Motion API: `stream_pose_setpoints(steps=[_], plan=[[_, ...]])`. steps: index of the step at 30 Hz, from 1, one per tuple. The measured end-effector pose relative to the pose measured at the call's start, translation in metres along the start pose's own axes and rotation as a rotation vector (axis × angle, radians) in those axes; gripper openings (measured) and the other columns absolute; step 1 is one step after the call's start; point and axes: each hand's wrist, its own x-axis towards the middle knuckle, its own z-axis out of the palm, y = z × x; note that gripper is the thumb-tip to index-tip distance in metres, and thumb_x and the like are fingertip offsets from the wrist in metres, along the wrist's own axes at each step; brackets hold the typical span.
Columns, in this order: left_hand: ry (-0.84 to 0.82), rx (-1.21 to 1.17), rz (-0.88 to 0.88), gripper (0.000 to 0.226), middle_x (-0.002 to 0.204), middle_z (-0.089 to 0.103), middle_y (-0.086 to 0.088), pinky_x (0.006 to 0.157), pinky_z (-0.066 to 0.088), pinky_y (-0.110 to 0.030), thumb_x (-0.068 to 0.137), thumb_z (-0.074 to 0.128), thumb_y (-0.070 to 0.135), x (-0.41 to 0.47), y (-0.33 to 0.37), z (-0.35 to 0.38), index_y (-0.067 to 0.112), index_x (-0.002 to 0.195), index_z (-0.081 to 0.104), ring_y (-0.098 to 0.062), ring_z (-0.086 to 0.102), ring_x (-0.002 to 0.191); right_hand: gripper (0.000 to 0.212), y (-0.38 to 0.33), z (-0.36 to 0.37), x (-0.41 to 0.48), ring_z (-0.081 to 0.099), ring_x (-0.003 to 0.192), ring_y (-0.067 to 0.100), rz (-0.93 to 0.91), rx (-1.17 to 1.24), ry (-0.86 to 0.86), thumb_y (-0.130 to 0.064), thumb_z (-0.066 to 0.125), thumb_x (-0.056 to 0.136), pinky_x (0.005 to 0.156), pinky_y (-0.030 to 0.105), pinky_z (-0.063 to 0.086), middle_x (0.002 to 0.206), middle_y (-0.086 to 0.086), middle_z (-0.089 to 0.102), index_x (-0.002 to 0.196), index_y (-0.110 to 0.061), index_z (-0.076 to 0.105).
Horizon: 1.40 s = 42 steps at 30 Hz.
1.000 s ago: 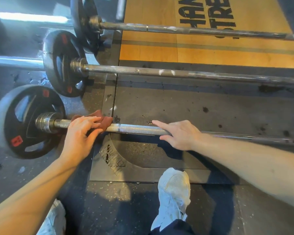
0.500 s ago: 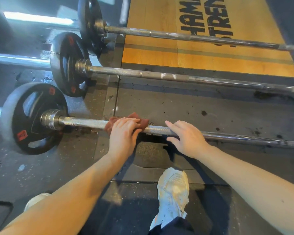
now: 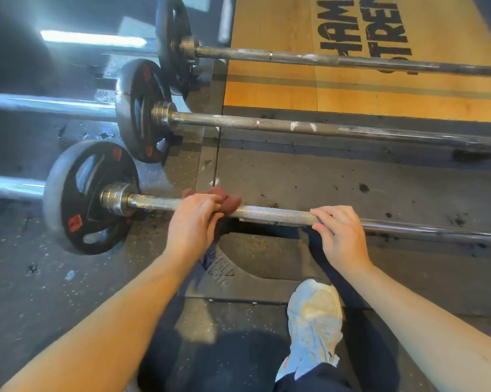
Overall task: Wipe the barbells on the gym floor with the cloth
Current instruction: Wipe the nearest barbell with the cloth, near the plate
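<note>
Pretty crowded bit of floor [image 3: 295, 176]. Three bars lay side by side, and the far barbell [image 3: 309, 58] sat across the near edge of the wooden platform [image 3: 281, 89] with its black lettering. The middle barbell [image 3: 337, 130] was on the dark strip just in front of that edge. Their plates overlapped at the left, so that end was tight. A white sneaker [image 3: 315, 318] was planted close behind the work, next to a dark moulded floor piece [image 3: 267, 278]. Black crumbs were scattered over the rubber.

The nearest barbell [image 3: 275, 215] lay on the rubber floor, closest to the person. It had a grey steel shaft, knurled between the hands and smoother and shinier past the right one. It had a ribbed silver collar, then a black weight plate [image 3: 77, 193] with cut-out grips and red labels.

The left hand [image 3: 193, 224] had its fingers curled over a reddish-brown cloth [image 3: 228, 200], clamping it onto the shaft a little right of the collar. The right hand [image 3: 340, 236] just rested on the bar further along, with fairly straight fingers over the top and the thumb on the near side, so not really a grip.

The bar's long axis ran left to right, parallel to the other two. The plate end pointed left and the shaft dipped slightly toward the right edge of view.
</note>
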Motion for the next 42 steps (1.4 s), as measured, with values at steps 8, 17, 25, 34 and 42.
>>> stream_pose_setpoints(steps=[8, 17, 25, 34, 42], plan=[[0.126, -0.046, -0.329, 0.023, 0.122, 0.068, 0.0, 0.11, 0.044, -0.041, 0.096, 0.067, 0.017, -0.015, -0.021, -0.029, 0.017, 0.119, 0.069, -0.02, 0.06, 0.118, 0.025, -0.007, 0.003, 0.0, 0.054, 0.103, 0.024, 0.064, -0.014, -0.003, -0.002, 0.07, 0.091, 0.086, 0.042, 0.049, 0.108, 0.0, 0.07, 0.114, -0.011, 0.075], [-0.084, -0.103, -0.034, 0.023, 0.122, 0.072, 0.0, 0.113, 0.035, -0.033, 0.099, 0.065, 0.026, 0.029, 0.13, 0.064, 0.018, 0.118, 0.073, -0.021, 0.063, 0.121, 0.025, -0.008, -0.003, 0.003, 0.056, 0.102, 0.026, 0.076, 0.002, -0.025, -0.002, 0.074, 0.089, 0.087, 0.043, 0.051, 0.107, 0.002, 0.071, 0.113, -0.009, 0.076], [-0.086, -0.046, 0.032, 0.033, 0.126, 0.069, -0.002, 0.105, 0.049, -0.047, 0.091, 0.072, 0.019, 0.008, 0.027, 0.014, 0.016, 0.123, 0.068, -0.024, 0.063, 0.118, 0.023, -0.008, -0.003, 0.002, 0.054, 0.102, 0.023, 0.059, 0.019, -0.009, -0.007, 0.068, 0.092, 0.087, 0.042, 0.049, 0.107, 0.001, 0.071, 0.113, -0.01, 0.077], [0.06, -0.023, -0.3, 0.026, 0.128, 0.068, -0.001, 0.112, 0.044, -0.045, 0.095, 0.069, 0.017, -0.018, -0.052, -0.047, 0.022, 0.12, 0.068, -0.023, 0.061, 0.121, 0.022, -0.012, 0.005, 0.005, 0.055, 0.1, 0.025, 0.086, 0.032, 0.0, -0.01, 0.067, 0.091, 0.084, 0.041, 0.047, 0.103, -0.002, 0.071, 0.111, -0.012, 0.077], [-0.007, -0.096, -0.111, 0.026, 0.112, 0.072, -0.006, 0.101, 0.049, -0.045, 0.087, 0.071, 0.003, 0.01, 0.065, 0.031, 0.012, 0.112, 0.071, -0.028, 0.063, 0.109, 0.024, -0.006, -0.01, 0.009, 0.053, 0.104, 0.023, 0.107, 0.016, -0.145, -0.008, 0.069, 0.094, 0.088, 0.046, 0.05, 0.107, -0.001, 0.07, 0.117, -0.014, 0.075]])
